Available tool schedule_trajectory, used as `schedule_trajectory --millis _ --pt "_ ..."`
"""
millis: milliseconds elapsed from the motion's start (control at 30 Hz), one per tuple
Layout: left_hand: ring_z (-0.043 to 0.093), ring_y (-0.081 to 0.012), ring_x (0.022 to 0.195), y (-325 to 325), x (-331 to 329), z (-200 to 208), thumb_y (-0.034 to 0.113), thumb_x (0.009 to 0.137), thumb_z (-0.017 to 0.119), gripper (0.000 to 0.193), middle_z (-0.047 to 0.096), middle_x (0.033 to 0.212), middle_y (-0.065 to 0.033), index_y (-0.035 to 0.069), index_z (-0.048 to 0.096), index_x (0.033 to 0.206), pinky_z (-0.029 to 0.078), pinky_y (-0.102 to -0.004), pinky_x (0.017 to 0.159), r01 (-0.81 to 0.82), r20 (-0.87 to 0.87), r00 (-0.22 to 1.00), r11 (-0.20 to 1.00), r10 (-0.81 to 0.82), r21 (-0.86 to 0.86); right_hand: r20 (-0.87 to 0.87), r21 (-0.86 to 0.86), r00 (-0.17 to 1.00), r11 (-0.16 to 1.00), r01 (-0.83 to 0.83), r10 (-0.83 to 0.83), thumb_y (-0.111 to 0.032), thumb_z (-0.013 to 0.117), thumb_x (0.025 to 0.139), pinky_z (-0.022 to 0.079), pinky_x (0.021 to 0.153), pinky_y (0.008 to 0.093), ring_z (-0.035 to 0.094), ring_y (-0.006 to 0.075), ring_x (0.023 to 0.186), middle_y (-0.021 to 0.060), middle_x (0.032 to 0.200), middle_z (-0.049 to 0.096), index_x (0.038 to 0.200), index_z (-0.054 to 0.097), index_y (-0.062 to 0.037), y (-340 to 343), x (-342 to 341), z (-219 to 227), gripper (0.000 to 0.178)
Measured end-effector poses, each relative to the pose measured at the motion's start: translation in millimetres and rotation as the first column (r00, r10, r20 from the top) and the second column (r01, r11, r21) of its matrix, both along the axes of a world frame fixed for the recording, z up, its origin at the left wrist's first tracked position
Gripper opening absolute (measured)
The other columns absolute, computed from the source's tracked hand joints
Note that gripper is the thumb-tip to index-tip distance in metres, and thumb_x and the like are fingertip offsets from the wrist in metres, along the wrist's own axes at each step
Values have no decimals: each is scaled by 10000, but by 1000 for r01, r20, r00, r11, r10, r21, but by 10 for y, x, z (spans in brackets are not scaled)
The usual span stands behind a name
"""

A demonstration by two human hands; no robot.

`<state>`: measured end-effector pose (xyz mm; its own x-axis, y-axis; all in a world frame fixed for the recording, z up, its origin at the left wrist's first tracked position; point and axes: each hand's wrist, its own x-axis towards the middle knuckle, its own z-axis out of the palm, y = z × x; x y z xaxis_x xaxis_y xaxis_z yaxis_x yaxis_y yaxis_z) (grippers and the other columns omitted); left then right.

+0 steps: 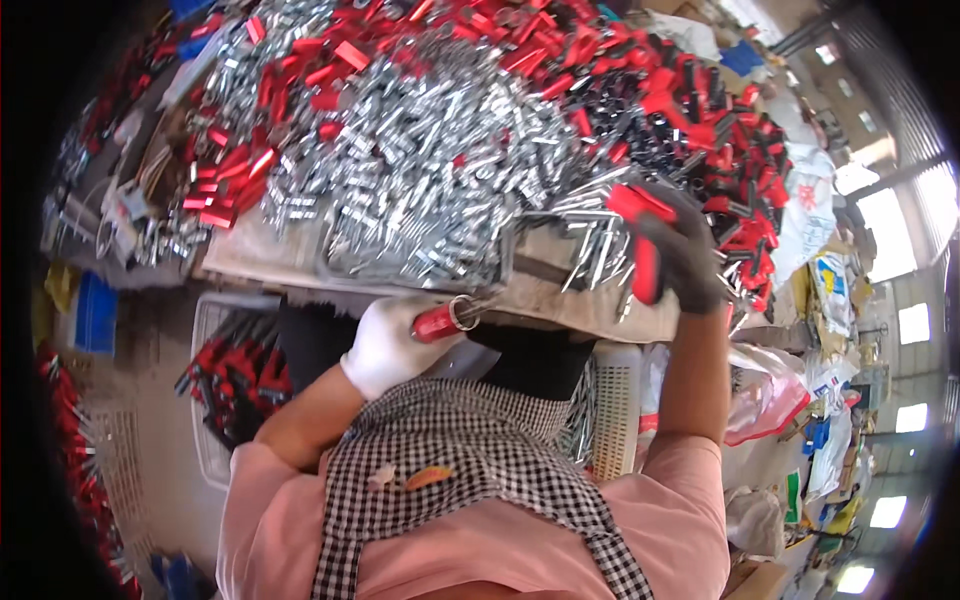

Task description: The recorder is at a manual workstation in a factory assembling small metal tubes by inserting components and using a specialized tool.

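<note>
Little metal parts lie in a big heap on the pale table. Closest is a person's pink shirt and a black and white checked apron, with an orange shape like a leaf on its front. To the left of the lap is a white crate full of red and black pieces. To the right is a cream basket with lots of little holes.

Just past the apron, the left hand wears a white glove, and its fingers wrap around a red tube. The tube is by the table's front edge, above the lap. It looks smooth and round, with a shiny metal ring at its end.

Behind it, a dark tray holds thin silver pins. The right hand, in a dark glove, is over the right side of the table. It is blurry, with bright red by the fingers, so I cannot tell if it holds something.

Farther back, the metal parts look hard and shiny. Red tubes and black pieces are piled around them. Way off to the right are bright square windows.
</note>
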<state>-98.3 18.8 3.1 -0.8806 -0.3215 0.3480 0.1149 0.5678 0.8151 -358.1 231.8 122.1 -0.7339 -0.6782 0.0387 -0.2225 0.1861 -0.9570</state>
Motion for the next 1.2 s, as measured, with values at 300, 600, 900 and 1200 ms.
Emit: schedule_trajectory --millis 300,600,900,1200 --pt "503 -134 520 -149 -240 60 152 747 766 172 561 595 -85 20 659 770 432 -303 531 -60 150 989 950 14 307 -751 657 380 669 347 540 -442 695 808 391 1059 485 492 372 1261 176 1382 503 1435 450 -210 -1034 -908 -782 711" --pt "466 -75 523 -334 -442 329 53 744 733 192 515 550 -15 13 575 644 389 -287 498 -33 174 985 970 -10 240 -960 166 273 648 743 -67 -353 778 722 435 1047 421 530 373 1223 220 1332 545 1377 459 -61 -553 -3268 -508 784" --pt "491 -114 545 -357 -391 309 99 738 755 159 548 596 -67 10 624 728 430 -313 541 -35 251 968 986 -8 165 -806 516 573 650 557 148 -311 801 655 498 936 423 633 363 1066 172 1105 673 1181 590 -72 -628 -2940 -234 615" --pt "657 -339 666 -341 -286 239 296 706 789 258 653 698 -137 81 654 753 519 -420 615 -2 155 987 981 33 -196 315 -209 923 965 -161 222 -257 716 764 524 660 317 629 185 772 95 948 643 1368 479 13 -119 -534 -297 703"
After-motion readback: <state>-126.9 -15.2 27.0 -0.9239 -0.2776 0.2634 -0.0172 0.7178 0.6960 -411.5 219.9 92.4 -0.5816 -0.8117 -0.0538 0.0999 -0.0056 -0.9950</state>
